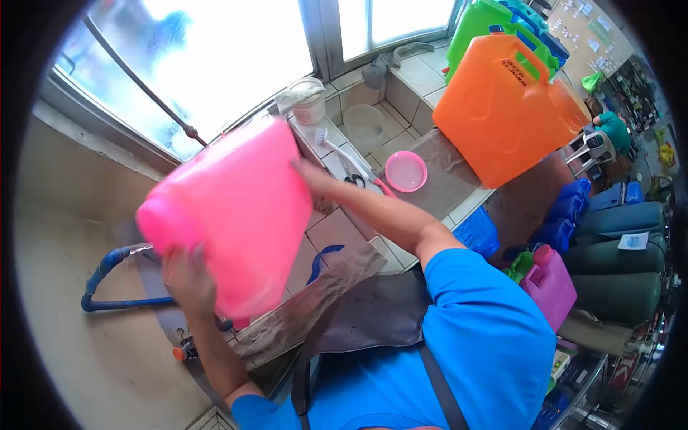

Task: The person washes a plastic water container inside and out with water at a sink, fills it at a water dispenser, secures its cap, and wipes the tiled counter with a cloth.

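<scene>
A large pink plastic water jug (pixel 240 208) is tilted in the air over a tiled basin, slightly blurred. My left hand (pixel 190 283) grips it near its rounded neck end, with the fingertips pressed on the pink side. On the opposite edge, my right hand (pixel 309 178) holds the jug; some of its fingers are hidden behind it. Below the jug, a blue strip (pixel 324 262) lies on the basin tiles (pixel 342 233). Close to my right forearm are a long-handled brush (pixel 347 154) and a small pink bowl (pixel 406 172) on the ledge.
An orange jug (pixel 502 107) stands on the right ledge, with green jugs (pixel 476 29) behind. A white bucket (pixel 308 104) is by the window. Blue piping (pixel 107 276) runs along the left wall. A purple jug (pixel 548 290) and dark green cylinders (pixel 616 261) are at right.
</scene>
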The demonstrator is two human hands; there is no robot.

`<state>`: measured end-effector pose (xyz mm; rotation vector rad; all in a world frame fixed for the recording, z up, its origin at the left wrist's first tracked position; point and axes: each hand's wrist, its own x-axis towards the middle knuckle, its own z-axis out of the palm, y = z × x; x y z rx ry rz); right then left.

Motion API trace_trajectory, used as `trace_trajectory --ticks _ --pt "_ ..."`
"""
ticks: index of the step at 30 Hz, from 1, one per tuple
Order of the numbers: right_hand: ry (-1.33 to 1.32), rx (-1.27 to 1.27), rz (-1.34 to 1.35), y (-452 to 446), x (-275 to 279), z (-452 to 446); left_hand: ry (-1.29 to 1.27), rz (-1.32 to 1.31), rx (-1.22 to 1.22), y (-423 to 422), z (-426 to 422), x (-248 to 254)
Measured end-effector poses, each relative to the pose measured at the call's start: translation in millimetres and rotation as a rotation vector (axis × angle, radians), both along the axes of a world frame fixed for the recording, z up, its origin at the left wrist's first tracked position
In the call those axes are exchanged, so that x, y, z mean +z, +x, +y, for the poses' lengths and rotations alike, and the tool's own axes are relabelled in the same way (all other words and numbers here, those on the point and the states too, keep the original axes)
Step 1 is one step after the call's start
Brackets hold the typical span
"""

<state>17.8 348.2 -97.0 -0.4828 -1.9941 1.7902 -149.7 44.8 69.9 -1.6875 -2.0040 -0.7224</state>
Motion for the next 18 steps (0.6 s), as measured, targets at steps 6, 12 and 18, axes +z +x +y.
trace_trajectory --ticks 6,12,18 --pt "0.057 -0.337 0.482 -3 96 18 0.227 -0.155 -0.026 12 -97 -49" --pt "-0.473 -0.274 0.237 10 -1 -34 0.061 0.057 -0.122 29 -39 -3" --pt "-0.452 -0.25 -0.028 1 -22 -21 0.108 -0.16 -0.108 15 -50 -12"
